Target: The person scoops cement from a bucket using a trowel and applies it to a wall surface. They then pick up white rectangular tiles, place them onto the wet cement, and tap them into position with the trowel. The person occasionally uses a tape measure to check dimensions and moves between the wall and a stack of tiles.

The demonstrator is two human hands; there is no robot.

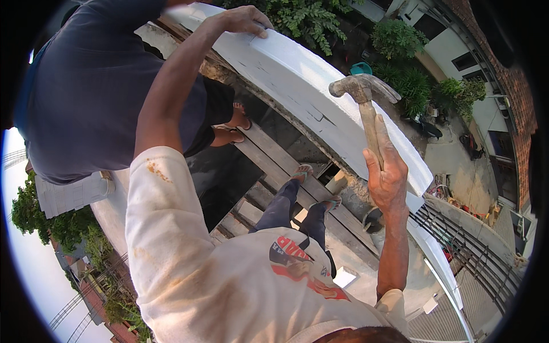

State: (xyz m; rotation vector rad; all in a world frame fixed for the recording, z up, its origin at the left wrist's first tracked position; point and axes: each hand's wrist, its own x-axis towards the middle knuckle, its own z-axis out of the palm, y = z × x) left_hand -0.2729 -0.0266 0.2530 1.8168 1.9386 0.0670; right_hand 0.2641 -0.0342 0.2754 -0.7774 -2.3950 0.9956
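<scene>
A claw hammer (370, 117) with a worn wooden handle is in my right hand (389, 174), its head raised over the long white panel (320, 86). My thumb and fingers wrap round the handle, the forefinger stretched along it. My left arm reaches far forward to the panel's far end. There my left hand (246, 22) lies on the top edge, fingers bent and drawn together. Something small and dark shows at its fingertips, too small to name. Cracks or chips mark the panel's near face.
A co-worker in a dark shirt (103, 86) stands close at my left. Wooden planks (274, 160) run under our feet, beside dark gaps. Steel rebar (474, 246) juts out at the right. Beyond the panel, the ground lies far below, with plants (397, 40) and a tiled roof (512, 108).
</scene>
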